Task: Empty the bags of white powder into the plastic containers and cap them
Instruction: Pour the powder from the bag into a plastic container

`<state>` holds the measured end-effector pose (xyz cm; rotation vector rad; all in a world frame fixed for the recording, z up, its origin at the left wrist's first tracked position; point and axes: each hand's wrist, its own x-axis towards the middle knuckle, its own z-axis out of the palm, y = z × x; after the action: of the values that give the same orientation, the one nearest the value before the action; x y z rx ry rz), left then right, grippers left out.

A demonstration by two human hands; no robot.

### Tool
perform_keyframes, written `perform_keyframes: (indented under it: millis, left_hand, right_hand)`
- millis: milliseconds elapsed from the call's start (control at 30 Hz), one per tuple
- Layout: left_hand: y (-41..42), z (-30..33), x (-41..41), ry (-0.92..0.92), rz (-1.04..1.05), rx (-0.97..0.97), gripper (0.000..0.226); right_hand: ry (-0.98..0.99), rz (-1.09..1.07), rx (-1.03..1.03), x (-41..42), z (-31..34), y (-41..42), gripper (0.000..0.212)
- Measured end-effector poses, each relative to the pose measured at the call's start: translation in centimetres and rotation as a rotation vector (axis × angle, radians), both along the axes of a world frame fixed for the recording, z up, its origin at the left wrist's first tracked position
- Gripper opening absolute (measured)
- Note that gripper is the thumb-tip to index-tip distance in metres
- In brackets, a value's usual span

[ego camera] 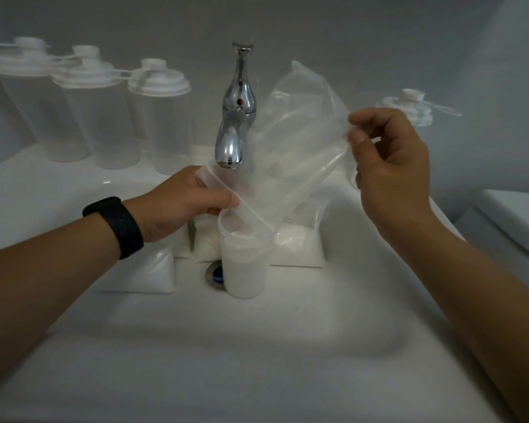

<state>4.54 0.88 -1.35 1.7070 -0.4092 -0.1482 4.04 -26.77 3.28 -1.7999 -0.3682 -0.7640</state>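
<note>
A clear plastic bag (pixel 297 141), nearly empty, is tilted mouth-down over an open plastic container (pixel 245 270) that stands in the sink and holds white powder almost to its rim. My left hand (pixel 180 203) pinches the bag's mouth at the container's rim. My right hand (pixel 388 166) pinches the bag's raised bottom edge, up and to the right. Bags of white powder (pixel 300 248) stand behind the container, and another (pixel 153 273) lies under my left wrist. A loose cap (pixel 409 108) rests on the ledge at the right.
Three capped empty containers (pixel 159 117) line the sink's back left ledge. A chrome tap (pixel 235 117) stands just behind the bag. The drain (pixel 214 274) sits left of the filled container. The sink basin (pixel 226 331) spreads toward me. A white fixture (pixel 513 221) is at right.
</note>
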Motion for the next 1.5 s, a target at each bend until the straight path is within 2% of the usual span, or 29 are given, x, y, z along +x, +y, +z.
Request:
perform_keyframes:
  millis: [133,267,333,467,533,667,833,933,1033,1167,1333,1500]
  left_hand:
    - [0.0,0.0,0.0,-0.003,0.01,-0.016,0.035]
    - [-0.7,0.3,-0.5,-0.025,-0.001,-0.022,0.015]
    - [-1.0,0.5,-0.7,-0.047,0.02,-0.019,0.012]
    - [-1.7,0.7,-1.2,-0.09,0.066,-0.008,0.036]
    - [-2.1,0.7,-1.5,-0.124,0.085,-0.017,0.035]
    - [-2.8,0.5,-1.9,-0.177,0.084,-0.031,0.035]
    - [-2.9,0.7,-1.8,-0.183,0.093,-0.023,0.041]
    - [-2.8,0.7,-1.5,-0.164,0.092,-0.043,0.035]
    - [-2.6,0.7,-1.5,-0.204,0.121,0.07,0.023]
    - [-2.5,0.9,-1.8,-0.378,0.1,0.378,0.026]
    - [-3.2,2.1,-3.7,-0.472,0.015,0.544,0.044]
    - [-6.0,4.9,-6.6,-0.578,-0.082,0.588,0.045]
  right_hand:
    - [0.09,0.037,-0.054,0.0,-0.2,0.0,0.02]
    - [0.244,0.176,-0.245,-0.5,-0.3,0.0,0.046]
    - [0.297,0.236,-0.369,-0.7,-0.5,0.1,0.058]
    - [0.399,0.318,-0.494,-0.9,-0.8,0.4,0.077]
    - [0.408,0.331,-0.513,-1.1,-1.1,0.8,0.081]
    - [0.428,0.34,-0.489,-1.6,-2.2,2.1,0.073]
    - [0.334,0.266,-0.389,-1.3,-3.1,2.9,0.027]
    - [0.302,0.23,-0.314,-0.9,-3.1,2.8,0.013]
    - [0.277,0.15,-0.254,-0.6,-3.0,2.6,0.019]
    - [0.231,0.089,-0.209,-0.6,-2.6,2.4,0.022]
    - [0.173,0.008,-0.243,-2.1,-1.3,2.4,0.022]
    - [0.197,-0.104,-0.258,-6.4,0.6,0.9,0.021]
